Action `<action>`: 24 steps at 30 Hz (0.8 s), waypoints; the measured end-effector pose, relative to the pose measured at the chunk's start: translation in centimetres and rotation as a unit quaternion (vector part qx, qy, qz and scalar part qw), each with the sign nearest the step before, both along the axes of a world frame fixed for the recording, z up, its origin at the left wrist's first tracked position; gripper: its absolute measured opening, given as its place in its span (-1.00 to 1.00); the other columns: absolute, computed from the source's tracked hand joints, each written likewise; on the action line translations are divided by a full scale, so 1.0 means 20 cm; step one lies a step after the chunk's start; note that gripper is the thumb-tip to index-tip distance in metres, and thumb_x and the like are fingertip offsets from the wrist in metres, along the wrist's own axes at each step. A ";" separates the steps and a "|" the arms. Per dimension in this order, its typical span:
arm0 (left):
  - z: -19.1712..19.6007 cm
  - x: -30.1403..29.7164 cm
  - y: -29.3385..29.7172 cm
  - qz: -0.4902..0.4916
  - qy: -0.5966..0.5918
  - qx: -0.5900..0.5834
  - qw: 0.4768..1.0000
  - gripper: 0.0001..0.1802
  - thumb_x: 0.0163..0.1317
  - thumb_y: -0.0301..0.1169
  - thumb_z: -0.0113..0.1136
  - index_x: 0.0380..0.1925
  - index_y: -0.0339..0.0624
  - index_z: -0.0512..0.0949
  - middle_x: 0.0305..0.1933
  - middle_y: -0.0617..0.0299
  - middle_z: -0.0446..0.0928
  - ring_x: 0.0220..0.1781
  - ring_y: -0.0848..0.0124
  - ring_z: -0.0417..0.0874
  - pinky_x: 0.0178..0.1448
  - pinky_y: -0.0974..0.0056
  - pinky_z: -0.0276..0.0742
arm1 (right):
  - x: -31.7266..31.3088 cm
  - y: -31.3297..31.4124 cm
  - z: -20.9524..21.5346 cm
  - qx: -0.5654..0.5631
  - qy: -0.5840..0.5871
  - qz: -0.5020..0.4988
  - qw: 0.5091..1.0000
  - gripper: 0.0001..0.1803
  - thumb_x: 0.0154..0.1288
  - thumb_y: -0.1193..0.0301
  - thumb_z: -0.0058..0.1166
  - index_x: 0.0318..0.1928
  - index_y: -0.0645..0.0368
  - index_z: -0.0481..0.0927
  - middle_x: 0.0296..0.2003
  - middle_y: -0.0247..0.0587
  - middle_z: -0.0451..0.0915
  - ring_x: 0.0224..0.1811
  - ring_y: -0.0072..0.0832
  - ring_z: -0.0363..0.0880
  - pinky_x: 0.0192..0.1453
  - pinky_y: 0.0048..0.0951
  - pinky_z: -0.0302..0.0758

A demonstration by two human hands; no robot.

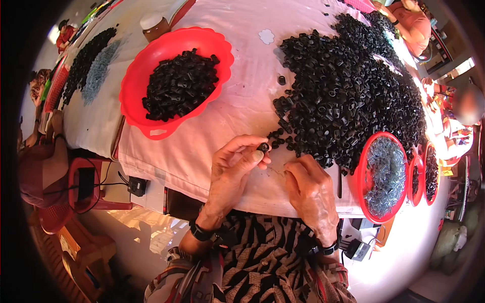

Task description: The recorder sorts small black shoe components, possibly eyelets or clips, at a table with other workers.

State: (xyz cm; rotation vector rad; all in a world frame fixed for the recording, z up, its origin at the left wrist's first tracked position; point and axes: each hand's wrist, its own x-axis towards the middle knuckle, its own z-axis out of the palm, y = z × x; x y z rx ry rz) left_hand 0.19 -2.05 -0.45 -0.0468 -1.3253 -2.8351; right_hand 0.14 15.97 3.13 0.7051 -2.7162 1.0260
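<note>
My left hand is closed over the near edge of the cloth-covered table, pinching a small black plastic cap between thumb and fingers. The cap's round open end faces up. To its right, my right hand is closed with its fingertips drawn together; whatever they may hold is too small or hidden. Just beyond both hands spreads a big heap of loose black caps. A red scalloped basin at the far left holds a pile of similar black pieces.
A red bowl of clear bluish plastic bits sits by the right table edge, with smaller red bowls beyond. A brown jar with a white lid stands behind the basin. Other people sit along both sides. A red plastic chair is at left.
</note>
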 end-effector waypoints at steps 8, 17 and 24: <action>0.01 0.01 0.01 0.024 0.003 -0.002 1.000 -0.80 0.35 -0.52 0.18 -0.05 -0.32 0.57 -0.09 0.10 0.63 -0.16 0.46 0.61 -0.03 0.41 0.52 | 0.02 0.02 0.00 -0.040 -0.011 -0.024 0.999 -0.86 0.09 0.70 0.16 -0.33 0.28 0.52 -0.33 -0.09 0.55 -0.31 -0.10 0.60 -0.28 -0.20 0.57; 0.02 0.01 0.01 0.083 0.012 0.015 0.996 -0.82 0.36 -0.53 0.14 -0.06 -0.31 0.55 -0.05 0.14 0.59 -0.15 0.47 0.56 -0.05 0.44 0.46 | -0.07 -0.04 -0.07 -0.032 0.107 -0.050 0.992 -0.83 0.11 0.70 0.16 -0.25 0.29 0.58 -0.30 -0.11 0.56 -0.31 -0.16 0.63 -0.31 -0.25 0.59; 0.02 0.01 0.01 0.083 0.000 0.025 0.996 -0.81 0.35 -0.54 0.15 -0.06 -0.32 0.54 -0.07 0.14 0.60 -0.15 0.46 0.56 -0.05 0.43 0.47 | -0.13 -0.16 -0.07 0.005 0.105 0.007 0.994 -0.76 0.07 0.65 0.16 -0.18 0.32 0.59 -0.26 -0.12 0.51 -0.18 -0.19 0.61 -0.29 -0.27 0.61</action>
